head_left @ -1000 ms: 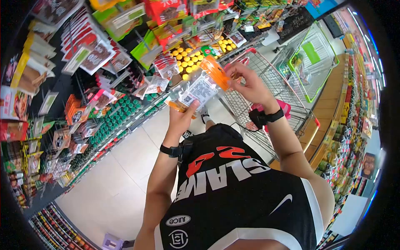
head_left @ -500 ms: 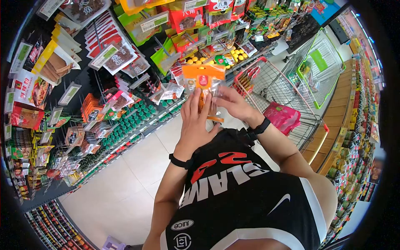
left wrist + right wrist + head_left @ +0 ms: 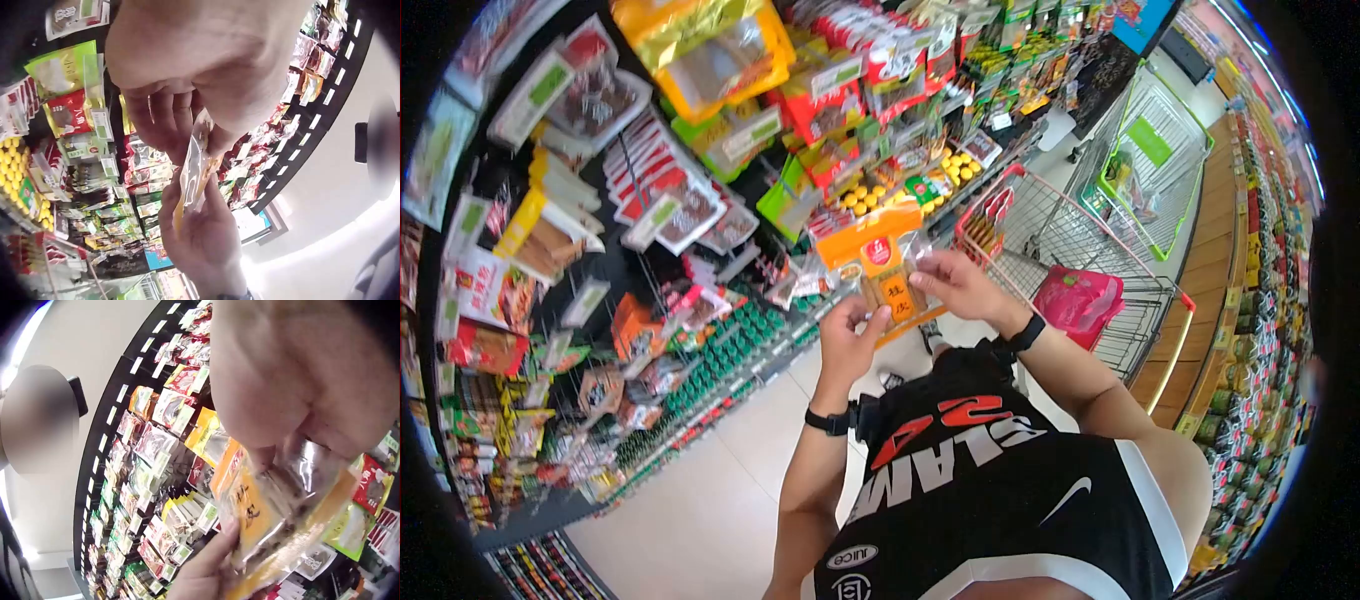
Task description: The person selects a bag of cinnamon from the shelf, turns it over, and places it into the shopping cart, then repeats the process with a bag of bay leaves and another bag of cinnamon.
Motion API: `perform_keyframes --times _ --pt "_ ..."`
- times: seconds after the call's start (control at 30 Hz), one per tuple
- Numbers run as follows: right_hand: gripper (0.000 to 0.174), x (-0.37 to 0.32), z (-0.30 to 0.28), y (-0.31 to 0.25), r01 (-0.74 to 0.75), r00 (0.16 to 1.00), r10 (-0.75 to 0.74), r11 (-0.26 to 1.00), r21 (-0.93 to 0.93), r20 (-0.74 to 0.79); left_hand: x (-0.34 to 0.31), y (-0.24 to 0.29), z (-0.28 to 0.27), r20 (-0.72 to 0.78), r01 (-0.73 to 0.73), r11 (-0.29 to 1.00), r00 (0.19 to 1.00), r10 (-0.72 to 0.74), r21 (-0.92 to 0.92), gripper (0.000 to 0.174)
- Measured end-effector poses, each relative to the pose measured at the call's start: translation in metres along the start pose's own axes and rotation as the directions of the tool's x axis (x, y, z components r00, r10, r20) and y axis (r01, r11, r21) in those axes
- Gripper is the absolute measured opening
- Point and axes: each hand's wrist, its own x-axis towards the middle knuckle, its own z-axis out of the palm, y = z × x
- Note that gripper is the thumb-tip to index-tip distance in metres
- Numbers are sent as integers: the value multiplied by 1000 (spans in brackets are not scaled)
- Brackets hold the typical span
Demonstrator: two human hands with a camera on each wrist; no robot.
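Observation:
An orange and clear plastic packet of cinnamon bark [image 3: 873, 262] is held before the chest, its printed front upward. The left hand [image 3: 848, 342] pinches its lower left side, thumb on the front. On the opposite side, the right hand [image 3: 962, 287] grips the edge, its thumb over the clear film. The left wrist view shows the packet [image 3: 195, 165] nearly edge-on between both hands. In the right wrist view, its orange label [image 3: 251, 509] faces the camera, and part of the packet is hidden under the right hand [image 3: 300, 375].
Shelves of hanging spice bags [image 3: 665, 195] line the left and front, with yellow-capped jars [image 3: 862, 198] beyond the packet. A red-trimmed cart [image 3: 1050, 225] holding a pink bag [image 3: 1078, 300] stands on the right. Behind it is a green-trimmed cart [image 3: 1190, 200]. Jar-filled shelves [image 3: 1240, 330] run along the far right.
The packet has been turned over from its white back label to its orange front. The left hand has slid off the front to the lower left edge, uncovering the printed label.

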Motion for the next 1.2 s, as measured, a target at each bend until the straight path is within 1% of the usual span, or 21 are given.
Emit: perform_keyframes --times 0.03,0.07,0.17,0.2,0.3,0.33,0.43,0.47,0.57,0.6,0.7,0.73,0.83,0.87,0.9,0.97,1.0,1.07,1.1,1.17,1.2 --pt "19 2 -3 -4 2 1000 -2 1000 -13 0 5 11 1 0 -11 1000 1000 11 10 21" --pt "23 0 -4 -10 -34 999 34 998 49 -2 13 18 2 1 -21 1000 1000 21 20 21" --pt "29 0 -8 -14 96 995 -97 991 93 -2 46 18 -1 47 -199 972 980 195 124 22" --pt "28 1 -12 -21 13 1000 -15 986 168 11 55 35 5 44 -180 982 983 178 48 24" --pt "26 7 -37 -32 54 998 -42 970 237 -55 88 67 15 87 -268 956 962 260 115 27" --pt "24 14 -45 -38 116 992 -98 964 240 -83 97 84 26 59 -316 937 949 310 150 30" --pt "21 37 -68 -40 218 970 -159 903 369 -183 125 120 46 79 -294 929 956 284 223 31" --pt "21 44 -76 -43 241 963 -169 889 388 -210 137 127 48 111 -352 889 936 334 294 30" --pt "23 66 -95 -57 352 934 -232 712 607 -270 172 139 70 178 -383 916 916 360 123 20" --pt "26 77 -101 -56 379 925 -246 650 659 -290 181 150 81 190 -380 924 911 366 44 23" --pt "25 92 -118 -64 326 945 -200 558 764 -257 212 168 91 275 -368 916 908 317 158 34" --pt "25 98 -121 -71 314 949 -162 555 771 -270 219 177 105 249 -379 923 903 351 71 26" --pt "22 111 -148 -89 379 925 -227 608 698 -304 255 189 112 265 -469 835 877 401 287 26" --pt "21 120 -162 -82 410 911 -242 599 688 -333 263 196 120 252 -470 874 867 431 123 30" --pt "19 125 -172 -85 443 894 -226 584 680 -388 278 200 119 266 -469 881 859 437 68 37" --pt "17 135 -199 -82 496 862 -232 574 652 -451 302 220 122 263 -529 841 832 489 112 40" --pt "19 137 -201 -101 487 825 -93 616 619 -557 315 226 122 265 -585 793 803 534 171 44" --pt "21 149 -235 -79 477 836 -196 722 501 -513 335 237 124 260 -634 714 773 579 295 50" --pt "22 156 -249 -72 475 840 -245 765 435 -484 344 242 127 272 -664 641 745 609 386 49" --pt "22 166 -260 -84 466 837 -255 797 385 -484 353 254 133 312 -692 470 691 652 548 49" --pt "21 172 -266 -87 468 838 -273 805 364 -473 350 261 143 306 -668 415 690 656 617 48"
